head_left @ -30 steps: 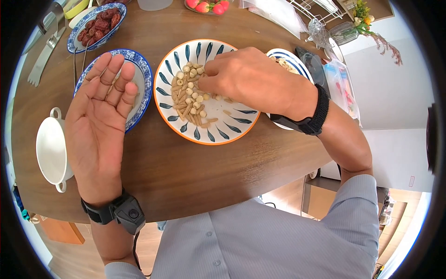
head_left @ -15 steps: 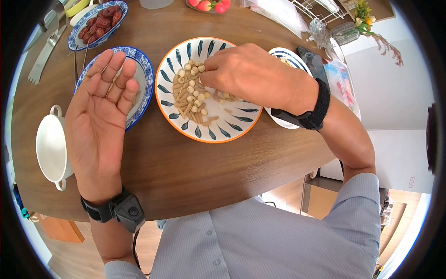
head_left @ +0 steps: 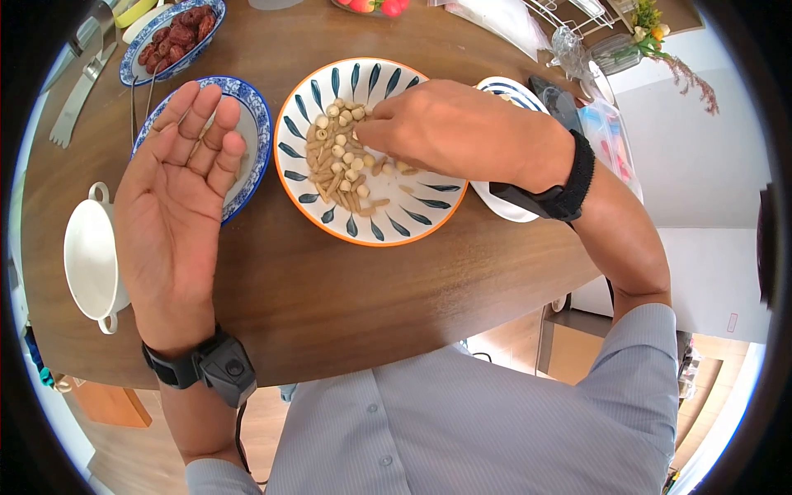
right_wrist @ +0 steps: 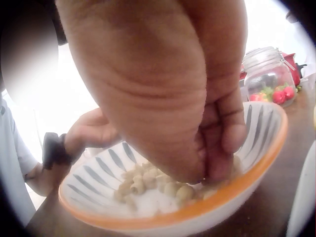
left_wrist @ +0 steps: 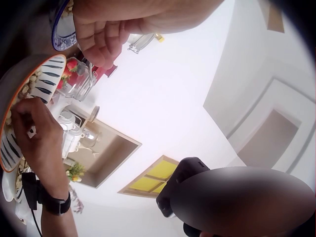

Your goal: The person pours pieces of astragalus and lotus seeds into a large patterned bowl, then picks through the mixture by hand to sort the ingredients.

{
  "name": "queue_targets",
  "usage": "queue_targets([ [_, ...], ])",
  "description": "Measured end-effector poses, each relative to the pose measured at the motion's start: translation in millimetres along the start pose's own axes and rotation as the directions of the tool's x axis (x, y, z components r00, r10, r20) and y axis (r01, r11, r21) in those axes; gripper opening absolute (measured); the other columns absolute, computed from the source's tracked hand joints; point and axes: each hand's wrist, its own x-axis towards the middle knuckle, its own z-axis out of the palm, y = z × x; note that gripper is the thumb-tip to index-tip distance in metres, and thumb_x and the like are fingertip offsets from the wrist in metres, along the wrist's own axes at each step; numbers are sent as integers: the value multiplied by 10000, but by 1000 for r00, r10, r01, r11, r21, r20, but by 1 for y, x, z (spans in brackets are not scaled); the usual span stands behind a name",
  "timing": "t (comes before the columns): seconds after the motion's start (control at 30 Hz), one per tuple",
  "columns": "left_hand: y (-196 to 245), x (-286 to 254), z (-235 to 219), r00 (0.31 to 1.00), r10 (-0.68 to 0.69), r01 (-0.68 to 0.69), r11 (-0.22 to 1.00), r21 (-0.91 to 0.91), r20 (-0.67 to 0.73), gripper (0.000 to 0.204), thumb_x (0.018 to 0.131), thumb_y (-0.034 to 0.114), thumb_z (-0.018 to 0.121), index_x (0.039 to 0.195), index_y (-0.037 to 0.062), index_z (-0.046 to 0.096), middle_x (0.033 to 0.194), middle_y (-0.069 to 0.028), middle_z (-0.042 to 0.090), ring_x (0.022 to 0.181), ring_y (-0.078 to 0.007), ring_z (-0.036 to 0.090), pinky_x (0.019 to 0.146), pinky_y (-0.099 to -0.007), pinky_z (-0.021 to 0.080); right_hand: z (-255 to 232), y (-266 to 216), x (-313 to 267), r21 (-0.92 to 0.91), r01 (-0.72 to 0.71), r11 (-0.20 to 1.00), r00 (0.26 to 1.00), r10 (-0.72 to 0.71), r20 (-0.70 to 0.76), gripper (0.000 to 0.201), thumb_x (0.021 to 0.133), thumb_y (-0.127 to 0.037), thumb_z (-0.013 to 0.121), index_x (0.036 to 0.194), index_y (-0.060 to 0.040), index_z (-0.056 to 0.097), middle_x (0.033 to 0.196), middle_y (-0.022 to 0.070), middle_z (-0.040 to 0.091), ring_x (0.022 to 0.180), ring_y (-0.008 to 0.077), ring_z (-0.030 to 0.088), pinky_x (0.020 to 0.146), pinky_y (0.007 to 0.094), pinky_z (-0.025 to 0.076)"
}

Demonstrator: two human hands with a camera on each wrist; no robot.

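Note:
In the head view, a white bowl with an orange rim and dark leaf marks holds pale round pieces and tan oblong pieces. The right hand reaches over its right side. Its fingers curl down, and in the right wrist view thumb and fingertips meet among the pieces; whatever lies between them is hidden. The left hand is palm up with an empty palm, fingers slightly bent, partly covering a blue-rimmed plate. In the left wrist view, the left fingers hang near that plate.
A white two-handled bowl is beside the left hand. Dark red dried fruit sits in a blue-patterned dish at the back left, near a metal utensil. Right of the big bowl is a blue-ringed plate; a glass vase stands beyond.
The big bowl and plates appear slightly higher in the head view. The right hand has shifted slightly rightward, still over the bowl. The left hand keeps its palm-up pose.

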Motion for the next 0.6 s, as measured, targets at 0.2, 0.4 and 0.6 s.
queue_targets([
  [0.2,1,-1,2,1000,13,-13,1000,28,-8,426,1080,146,466,1433,-90,491,1391,-207,601,1275,-285,613,1067,-396,533,-16,15,-16,204,-4,979,983,42,-179,112,844,-40,684,935,-7,629,828,183,659,799,409,651,679,476,509],
  [0.4,0,-1,0,1000,3,-3,1000,22,10,432,1082,156,468,1435,-91,489,1400,-204,587,1278,-285,605,1072,-389,528,-52,8,-68,256,-291,922,921,342,-187,124,862,-29,711,910,3,602,774,143,635,697,309,636,636,392,496],
  [0.6,2,-2,0,1000,-9,8,1000,28,17,478,1085,95,446,1526,-76,378,1470,-191,535,1319,-259,574,1111,-381,500,-51,27,-111,147,-459,876,866,478,-147,94,893,-77,719,898,-18,646,760,142,655,685,298,646,635,389,508],
])
